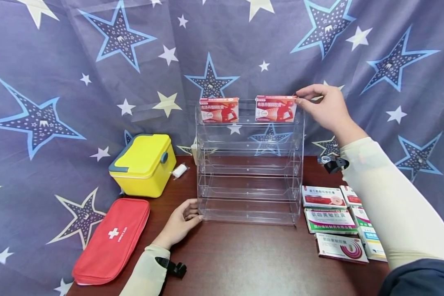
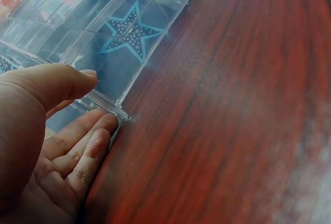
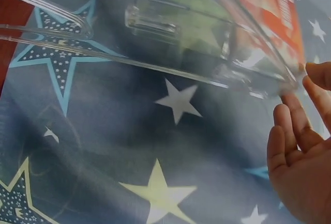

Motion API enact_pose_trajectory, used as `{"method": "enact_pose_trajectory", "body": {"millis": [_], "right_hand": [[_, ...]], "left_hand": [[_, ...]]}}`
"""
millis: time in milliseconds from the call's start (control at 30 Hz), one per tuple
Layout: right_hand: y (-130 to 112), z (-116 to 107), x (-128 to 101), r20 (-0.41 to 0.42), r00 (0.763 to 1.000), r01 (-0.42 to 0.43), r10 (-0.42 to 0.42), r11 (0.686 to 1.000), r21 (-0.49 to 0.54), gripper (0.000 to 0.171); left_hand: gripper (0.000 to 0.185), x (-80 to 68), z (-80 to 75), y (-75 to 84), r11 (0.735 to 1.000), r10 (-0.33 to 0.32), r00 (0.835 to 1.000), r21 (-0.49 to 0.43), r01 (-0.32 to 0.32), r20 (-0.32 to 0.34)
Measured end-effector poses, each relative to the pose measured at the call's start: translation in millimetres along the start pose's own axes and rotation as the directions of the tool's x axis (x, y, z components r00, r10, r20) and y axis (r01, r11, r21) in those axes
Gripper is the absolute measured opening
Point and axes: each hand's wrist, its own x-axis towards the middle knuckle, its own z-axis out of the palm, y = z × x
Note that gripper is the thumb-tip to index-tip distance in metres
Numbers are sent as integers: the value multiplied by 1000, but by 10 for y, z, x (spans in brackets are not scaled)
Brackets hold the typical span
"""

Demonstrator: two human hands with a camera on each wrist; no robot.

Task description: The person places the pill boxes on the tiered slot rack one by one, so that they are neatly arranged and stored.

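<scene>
Partly hidden: right hand (image 1: 327, 107) fingertips behind red box (image 1: 275, 108), contact unclear.

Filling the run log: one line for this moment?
left hand: steadies clear rack base | right hand: fingertips on right red box, top shelf

backdrop (image 1: 77, 102): grey-blue cloth, blue-outlined dotted stars plus small cream and white stars
table (image 1: 244, 263): dark reddish-brown wood grain
rack (image 1: 249, 181): clear acrylic, star print shows through
top-shelf boxes (image 1: 219, 109): red-orange with white band, two alike
case (image 1: 143, 163): yellow, teal-grey trim and latch
pouch (image 1: 112, 239): red, white cross
boxes on table (image 1: 329, 220): white with red, green, pink markings
sleeves (image 1: 388, 205): cream
wrist straps (image 1: 172, 267): black
</scene>
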Motion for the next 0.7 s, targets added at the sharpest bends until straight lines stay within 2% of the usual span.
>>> {"method": "enact_pose_trajectory", "body": {"millis": [133,200,300,400,500,567,700], "right_hand": [[101,-208,-162,-54,999,6,-4,1000,29,29],[207,-357,-312,-48,998,-31,32,999,17,32],[479,-584,-586,-6,994,-106,106,991,-83,39],[875,-777,-901,59,977,-185,202,959,-216,49],[1324,-903,-1212,126,942,-267,310,923,-277,60],[1597,-959,-1410,162,911,-326,379,903,-279,67],[1991,-1052,-1753,230,836,-424,498,853,-306,78]], "left_hand": [[50,-1,-12,16,1000,-4,1000,16,4,3],[51,1,-19,17,1000,-3,1000,20,2,7],[51,0,-26,25,1000,-2,1000,20,2,2],[51,5,-27,26,1000,3,1000,22,-3,-2],[51,8,-27,16,1000,5,1000,24,-5,-3],[52,6,-23,8,1000,5,1000,23,-5,-3],[52,3,-7,-5,1000,0,1000,18,0,0]]}}
